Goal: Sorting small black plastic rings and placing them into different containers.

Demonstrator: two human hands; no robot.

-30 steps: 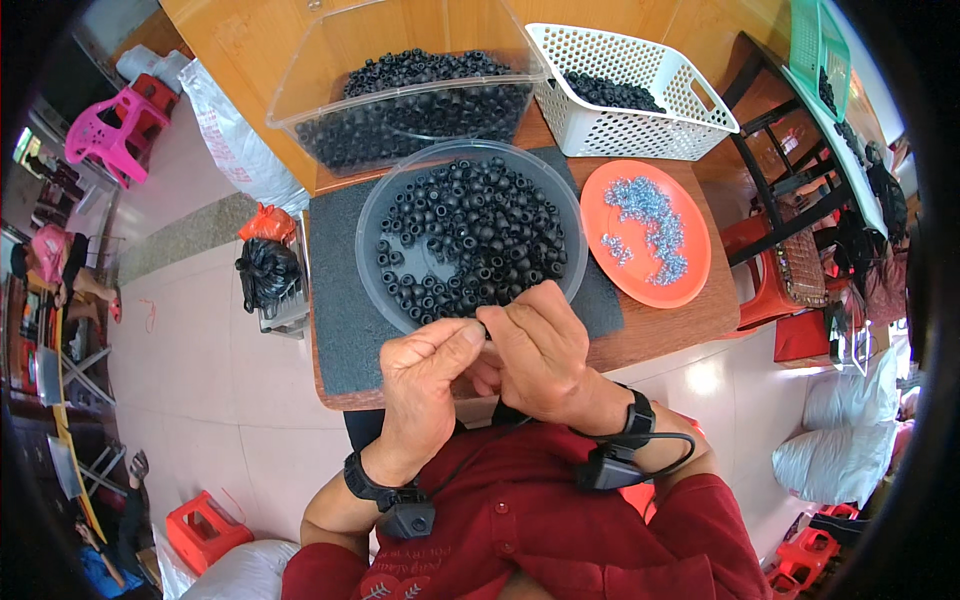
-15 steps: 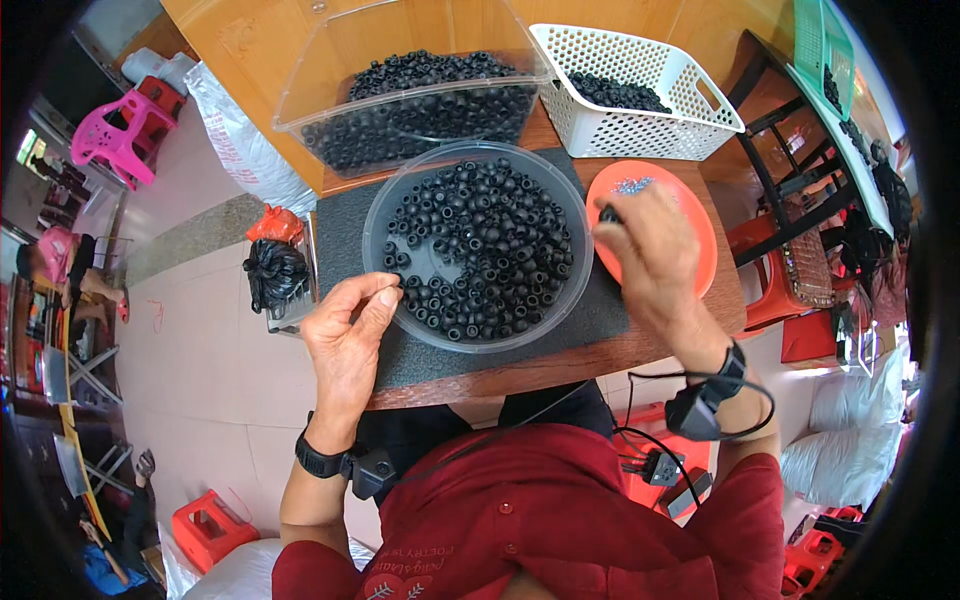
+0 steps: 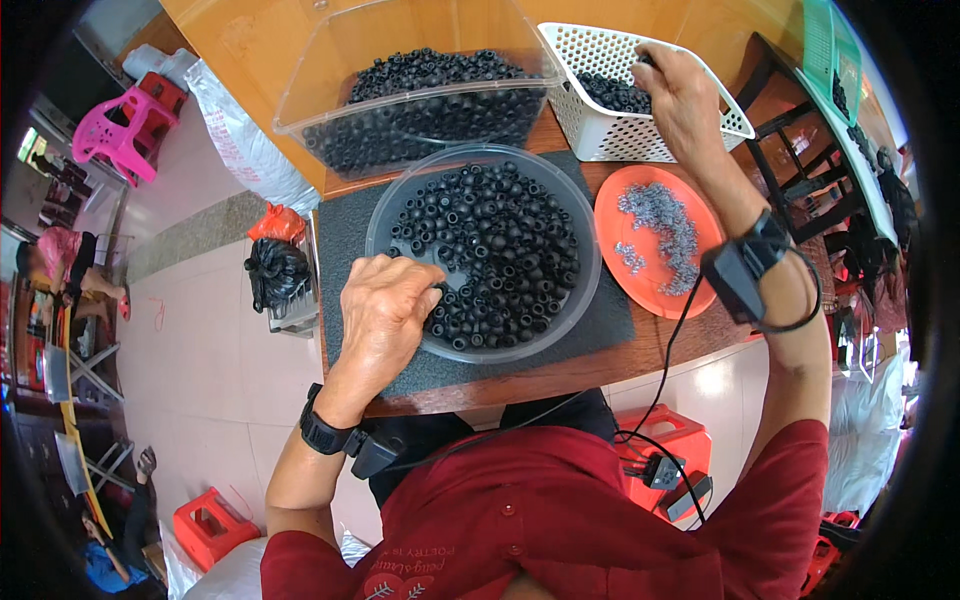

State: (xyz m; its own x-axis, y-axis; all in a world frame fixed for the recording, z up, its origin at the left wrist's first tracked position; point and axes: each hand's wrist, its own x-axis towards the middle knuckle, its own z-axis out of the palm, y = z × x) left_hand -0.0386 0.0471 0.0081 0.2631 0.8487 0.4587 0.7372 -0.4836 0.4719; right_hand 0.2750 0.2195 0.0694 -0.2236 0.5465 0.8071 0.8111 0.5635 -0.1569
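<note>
A round clear tub (image 3: 590, 285) in front of me holds many small black hollow plastic pieces (image 3: 505, 245), rounded with a hole. My left hand (image 3: 388, 305) reaches over its left rim, fingers curled together down at the pieces; whatever is between the fingertips is hidden. Over the white perforated basket (image 3: 610, 135) at the back right is my right hand (image 3: 682, 98), closed, with a black piece (image 3: 647, 60) showing at its fingertips. More black pieces lie in that basket. Right of the tub, an orange plate (image 3: 650, 298) carries small shiny clear or silvery bits (image 3: 665, 225).
A rectangular clear bin (image 3: 290, 125) with more black pieces stands behind the tub. A dark mat (image 3: 345, 215) covers part of the wooden table (image 3: 480, 385). Cables run from my wrist devices to a red stool (image 3: 685, 435). A black bag (image 3: 275, 275) sits at the left.
My right hand has moved from over the orange plate up and back to the white basket, uncovering the shiny bits. My left hand has moved from the tub's rim in over the pieces.
</note>
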